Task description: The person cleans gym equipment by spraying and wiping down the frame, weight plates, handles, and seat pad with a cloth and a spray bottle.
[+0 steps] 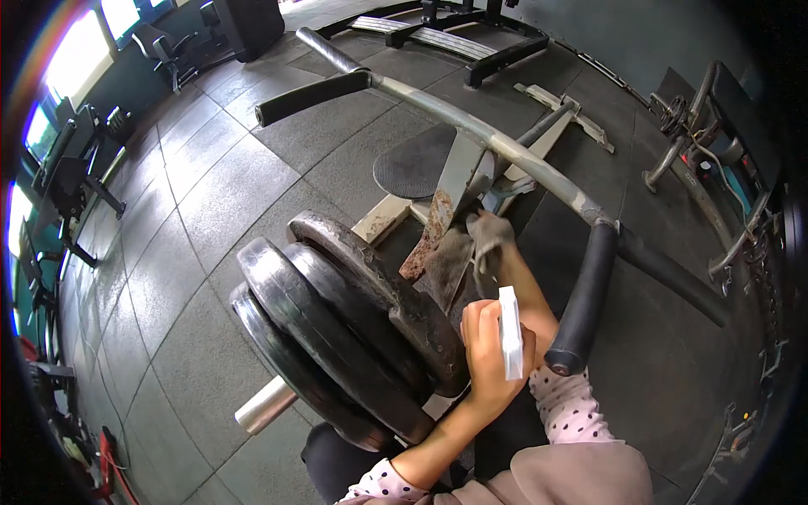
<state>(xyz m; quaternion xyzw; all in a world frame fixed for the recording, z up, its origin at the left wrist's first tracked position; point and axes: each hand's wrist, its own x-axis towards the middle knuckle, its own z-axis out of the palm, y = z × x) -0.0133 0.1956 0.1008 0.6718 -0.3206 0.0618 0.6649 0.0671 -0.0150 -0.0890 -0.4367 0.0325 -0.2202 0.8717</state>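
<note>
My left hand (486, 349) is closed around a narrow white plastic object (510, 337), seen nearly edge-on; its kind is unclear. Further forward, my right hand (497, 236) presses a grey-brown cloth (449, 263) against the lower frame of a weight machine. The cloth covers most of the fingers. Beside it rises a rusty, pale metal upright (439, 223), joined to a long bar (459, 118) with black padded handles. Several black weight plates (328, 328) sit on a metal sleeve (265, 406) to the left of my hands.
A black oval pad (414, 164) lies behind the upright. One padded handle (585, 303) juts out close to my right forearm. Other gym machines (80, 168) line the left wall, and a rack (707, 160) stands at right. Dark rubber tiles (194, 353) cover the floor.
</note>
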